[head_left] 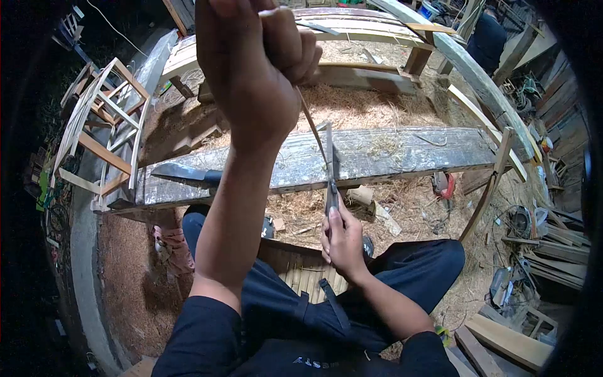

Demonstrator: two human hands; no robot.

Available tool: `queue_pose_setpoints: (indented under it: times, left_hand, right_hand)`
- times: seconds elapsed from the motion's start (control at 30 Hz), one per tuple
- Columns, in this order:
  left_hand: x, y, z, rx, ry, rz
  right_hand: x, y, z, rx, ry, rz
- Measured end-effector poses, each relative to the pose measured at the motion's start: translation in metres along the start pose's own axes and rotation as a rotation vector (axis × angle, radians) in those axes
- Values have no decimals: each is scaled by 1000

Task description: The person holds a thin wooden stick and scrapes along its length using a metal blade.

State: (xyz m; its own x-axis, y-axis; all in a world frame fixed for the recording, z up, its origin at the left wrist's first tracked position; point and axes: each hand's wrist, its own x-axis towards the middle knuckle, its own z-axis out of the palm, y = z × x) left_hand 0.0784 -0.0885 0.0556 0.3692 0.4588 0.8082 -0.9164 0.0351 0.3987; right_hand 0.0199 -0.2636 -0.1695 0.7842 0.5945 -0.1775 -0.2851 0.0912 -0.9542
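Raised high and close to the camera, my left hand (260, 69) is closed round the upper end of a thin strip (312, 129), which slants down to the bench. My right hand (342, 242) grips the dark handle of a knife (331, 154), its blade pointing away from me over the plank bench (402, 154). The strip's lower end meets or lies beside the blade; exact contact is unclear. A second, broad blade with a dark handle (182, 172) lies on the bench's left part. Shavings (383, 146) lie on the bench's right half.
A wooden frame (116, 125) stands at the left. Long boards (352, 25) lie across the back. A red tool (445, 184) is on the shaving-covered ground right of centre. Timber pieces (559, 264) are stacked at the right. Part of another person (487, 38) shows at the upper right.
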Motion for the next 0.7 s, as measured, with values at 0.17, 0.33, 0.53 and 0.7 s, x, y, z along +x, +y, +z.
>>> queue_pose_setpoints:
  times: [0.17, 0.33, 0.53, 0.7]
  left_hand:
    - [0, 7, 6, -9, -49, -10]
    - [2, 7, -2, 31, -55, 8]
    - [-5, 13, 0, 1, 23, -17]
    - [-7, 14, -1, 90, 49, -26]
  right_hand:
    - [-34, -54, 23, 112, -114, -101]
    - [-16, -23, 19, -114, -46, -193]
    - [-24, -25, 25, -106, -21, -160]
    - [-27, -36, 25, -112, -30, -205]
